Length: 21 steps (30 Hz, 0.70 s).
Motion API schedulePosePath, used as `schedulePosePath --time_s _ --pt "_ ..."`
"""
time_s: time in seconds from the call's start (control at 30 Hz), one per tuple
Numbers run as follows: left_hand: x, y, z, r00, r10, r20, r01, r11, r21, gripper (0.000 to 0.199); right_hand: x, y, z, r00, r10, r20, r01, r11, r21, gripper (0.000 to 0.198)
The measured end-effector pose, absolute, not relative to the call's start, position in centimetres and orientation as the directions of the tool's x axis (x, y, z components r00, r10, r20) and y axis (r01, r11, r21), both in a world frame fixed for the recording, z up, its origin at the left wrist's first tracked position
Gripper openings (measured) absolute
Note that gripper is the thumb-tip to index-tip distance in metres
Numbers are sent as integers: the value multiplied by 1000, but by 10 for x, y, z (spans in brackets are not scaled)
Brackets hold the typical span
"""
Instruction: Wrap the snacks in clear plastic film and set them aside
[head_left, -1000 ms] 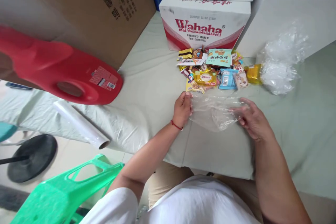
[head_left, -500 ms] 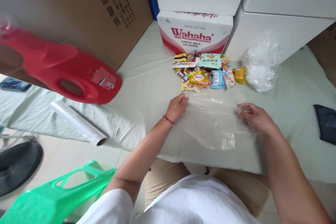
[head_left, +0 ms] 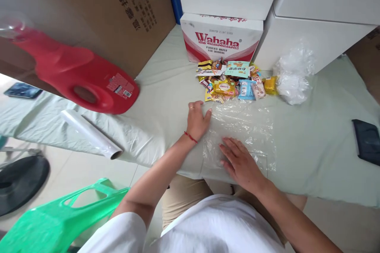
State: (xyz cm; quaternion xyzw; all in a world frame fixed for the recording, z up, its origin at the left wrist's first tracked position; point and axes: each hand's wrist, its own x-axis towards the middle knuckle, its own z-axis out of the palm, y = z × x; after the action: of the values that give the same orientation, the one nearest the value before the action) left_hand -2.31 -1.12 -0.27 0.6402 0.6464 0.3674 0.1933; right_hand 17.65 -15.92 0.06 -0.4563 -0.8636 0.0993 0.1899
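Note:
A clear plastic sheet or bag lies spread on the cloth-covered table in front of me. My right hand rests flat on it with fingers stretched out. At its upper left corner is my left hand, thumb apart from the fingers and touching the plastic's edge; it grips nothing that I can see. Just beyond the plastic sits a pile of small wrapped snacks in yellow, blue, green and brown wrappers. Beside the pile, on the right, is a bunch of crumpled clear plastic.
Behind the snacks stands a white and red Wahaha carton. A red jug and a roll of plastic film lie to the left. A black object is at the far right, and a green plastic stool stands below the table.
My right hand has let go of the plastic's right edge and moved left onto its surface. My left fingers have opened. The plastic now lies flatter on the table.

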Motion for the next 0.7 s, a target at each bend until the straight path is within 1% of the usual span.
schedulePosePath --time_s 0.07,0.1,0.13,0.17,0.23,0.27,0.33,0.4,0.47,0.53,0.6,0.7 --pt "-23 -28 9 -130 910 394 732 -180 656 31 172 -162 -9 -504 839 205 764 544 -348 43" --pt "-20 -36 15 -86 888 453 743 -245 622 28 172 -163 -10 -495 846 198 764 532 -364 44" --pt "-17 -43 21 0 878 480 740 -322 590 25 172 -163 -9 -484 853 198 760 521 -388 45" --pt "-12 -47 25 112 873 474 724 -399 563 24 173 -161 -6 -471 858 206 753 512 -414 46" --pt "-1 -48 28 321 865 386 693 -492 527 27 179 -153 0 -432 870 240 743 493 -452 47" --pt "4 -43 26 382 868 319 700 -497 514 30 185 -147 3 -400 879 259 751 476 -457 48" --pt "9 -30 15 405 895 186 761 -443 474 35 200 -132 2 -307 911 275 809 401 -429 51" --pt "7 -17 2 411 906 101 812 -414 411 41 223 -121 -6 -198 948 250 886 282 -369 54" --pt "2 -10 -9 433 897 84 829 -433 354 46 248 -117 -16 -119 972 203 934 179 -309 56" --pt "-2 -9 -15 452 887 93 830 -456 320 50 271 -119 -24 -89 980 177 950 136 -280 57" --pt "-4 -11 -16 457 885 90 833 -461 306 51 285 -123 -25 -69 979 190 950 123 -286 57" --pt "-3 -13 -13 463 884 70 828 -459 321 51 285 -118 -13 -30 967 255 943 112 -315 55"
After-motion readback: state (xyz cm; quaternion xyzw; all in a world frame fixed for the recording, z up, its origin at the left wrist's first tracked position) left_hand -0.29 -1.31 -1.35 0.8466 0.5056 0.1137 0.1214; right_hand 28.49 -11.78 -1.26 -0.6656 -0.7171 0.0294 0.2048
